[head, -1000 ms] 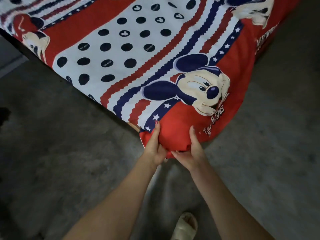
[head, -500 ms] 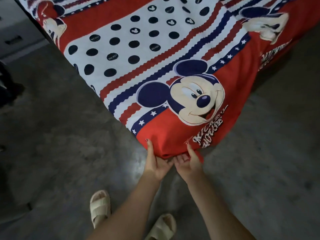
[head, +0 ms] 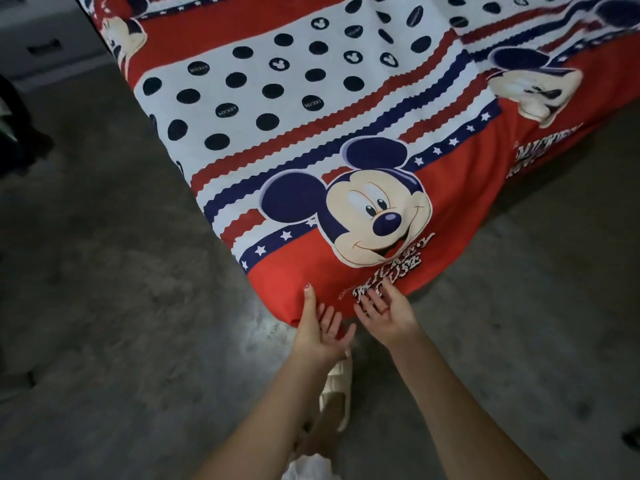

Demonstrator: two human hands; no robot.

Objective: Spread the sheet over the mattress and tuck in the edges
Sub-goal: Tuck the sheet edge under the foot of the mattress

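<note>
Red cotton-looking sheet [head: 311, 140] covers the mattress corner nearest me, printed with a cartoon mouse face, navy dots on white, wavy red and navy stripes and a starred band. Mattress itself is hidden under it, so I judge its shape only from the drape: blunt rounded corner, soft edges.

Left hand [head: 320, 329] sits at the bottom of the corner, thumb up against the red fabric, fingers spread and fairly straight, gripping nothing I can make out. Right hand [head: 388, 311] is just beside it, palm up, fingers splayed on or just off the lettering, also holding nothing. Both look open.

My read: the corner looks nearly tucked, hem pulled under at the tip.

Risks from here:
- Thin, slack fabric. Uneven tension could let the hem slip back out of the corner.
- Right-hand side hangs loose toward the floor [head: 104, 289], wrinkles visible up top. Pulling that side could drag the corner off.
- Rough grey concrete-looking floor, dusty by the look of it. Trailing edge could pick up dirt.
- Pale slide sandal [head: 334, 393] is directly below the hands. Stepping on a hanging edge would yank the sheet.
</note>
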